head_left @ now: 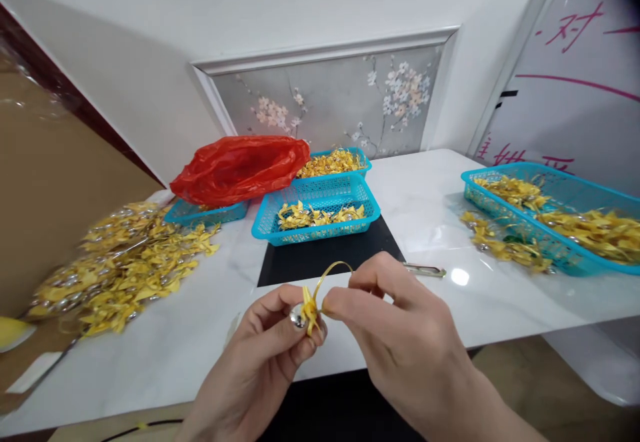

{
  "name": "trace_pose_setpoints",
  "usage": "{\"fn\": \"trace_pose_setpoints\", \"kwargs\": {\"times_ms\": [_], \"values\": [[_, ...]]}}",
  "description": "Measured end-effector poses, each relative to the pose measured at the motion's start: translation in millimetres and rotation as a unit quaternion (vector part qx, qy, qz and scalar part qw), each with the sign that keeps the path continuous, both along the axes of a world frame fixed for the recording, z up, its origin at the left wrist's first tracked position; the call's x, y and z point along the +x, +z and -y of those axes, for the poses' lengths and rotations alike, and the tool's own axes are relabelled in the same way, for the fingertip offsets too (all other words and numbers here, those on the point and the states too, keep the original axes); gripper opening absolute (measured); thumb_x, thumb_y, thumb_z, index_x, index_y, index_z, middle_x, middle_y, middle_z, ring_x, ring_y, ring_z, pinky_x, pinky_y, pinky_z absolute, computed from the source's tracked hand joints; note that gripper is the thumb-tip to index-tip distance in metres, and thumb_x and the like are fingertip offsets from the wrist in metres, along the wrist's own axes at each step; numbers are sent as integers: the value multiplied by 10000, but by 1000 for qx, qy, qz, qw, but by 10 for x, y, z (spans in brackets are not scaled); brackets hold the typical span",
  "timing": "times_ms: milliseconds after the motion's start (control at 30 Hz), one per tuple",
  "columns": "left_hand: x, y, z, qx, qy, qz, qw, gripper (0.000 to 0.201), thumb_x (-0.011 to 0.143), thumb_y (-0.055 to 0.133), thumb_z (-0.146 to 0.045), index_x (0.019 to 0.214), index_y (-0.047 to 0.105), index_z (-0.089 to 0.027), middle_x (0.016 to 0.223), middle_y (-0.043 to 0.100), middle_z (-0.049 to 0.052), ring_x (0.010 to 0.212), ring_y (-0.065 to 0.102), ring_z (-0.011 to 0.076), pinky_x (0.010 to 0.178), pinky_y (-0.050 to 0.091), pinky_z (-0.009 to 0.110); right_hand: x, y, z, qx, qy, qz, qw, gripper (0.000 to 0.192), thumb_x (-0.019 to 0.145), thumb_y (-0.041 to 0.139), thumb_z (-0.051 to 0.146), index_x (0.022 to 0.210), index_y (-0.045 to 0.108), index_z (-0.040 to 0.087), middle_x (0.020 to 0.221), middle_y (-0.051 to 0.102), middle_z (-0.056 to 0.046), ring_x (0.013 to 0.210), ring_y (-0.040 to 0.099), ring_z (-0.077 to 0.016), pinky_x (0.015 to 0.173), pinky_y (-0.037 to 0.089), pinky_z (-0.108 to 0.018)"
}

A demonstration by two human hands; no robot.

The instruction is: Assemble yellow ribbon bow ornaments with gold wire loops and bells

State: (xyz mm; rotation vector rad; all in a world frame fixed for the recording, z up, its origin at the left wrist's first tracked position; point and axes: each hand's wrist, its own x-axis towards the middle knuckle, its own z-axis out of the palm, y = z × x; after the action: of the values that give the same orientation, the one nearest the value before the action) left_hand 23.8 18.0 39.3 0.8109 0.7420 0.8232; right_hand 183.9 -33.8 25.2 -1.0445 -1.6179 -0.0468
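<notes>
Left hand [265, 355] pinches a bell [298, 317] with yellow ribbon [311, 309] at the fingertips; right hand [395, 329] grips the ribbon's loop, just at 3 o'clock of it. Best keep the loop taut, pinch close to the knot. White glossy worktop [430, 209]: basket [320, 212] at 12, ribbon pile [125, 262] at 9, tray [560, 215] at 2; flowered wall panel [340, 102] behind

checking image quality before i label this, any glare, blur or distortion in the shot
Head view: a bright glare spot sits on the glossy white table beside the metal clip; wide-angle distortion bends the table edge and tilts the walls; the pile of yellow ribbon pieces at the left edge looks smeared; the left hand, right hand and the yellow ribbon they pinch are fairly sharp.
</notes>
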Motion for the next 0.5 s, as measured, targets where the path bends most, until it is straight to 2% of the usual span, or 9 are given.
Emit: {"fn": "trace_pose_setpoints", "kwargs": {"times_ms": [167,300,433,500], "values": [[0,-23,-2,-5,-15,-12,1000,186,634,903,-194,772,783,-158,669,722,3,596,655,80,575,564,109,-4,-98,-46,-78,60,-102,990,177,902,579,46,896,715,160,731,450,13,635,466,-90,535,387,-201],[-14,-21,38,-6,-36,-4,999,150,700,861,-175,824,777,-185,740,740,1,659,681,88,650,581,125,-8,-186,-49,-126,82,-180,972,147,917,608,123,842,688,220,715,486,36,653,487,-84,564,404,-182],[-33,5,70,32,-92,18,995,139,803,778,-198,942,769,-195,823,754,34,797,702,123,738,581,147,28,-225,-38,-145,97,-224,959,169,898,625,118,793,678,239,706,518,40,660,497,-93,574,420,-184],[-24,16,88,49,-91,9,995,126,814,768,-223,937,767,-197,827,743,33,808,706,134,733,580,151,48,-238,-40,-139,112,-237,955,173,878,637,104,768,683,229,710,546,32,662,517,-101,580,435,-196]]}}
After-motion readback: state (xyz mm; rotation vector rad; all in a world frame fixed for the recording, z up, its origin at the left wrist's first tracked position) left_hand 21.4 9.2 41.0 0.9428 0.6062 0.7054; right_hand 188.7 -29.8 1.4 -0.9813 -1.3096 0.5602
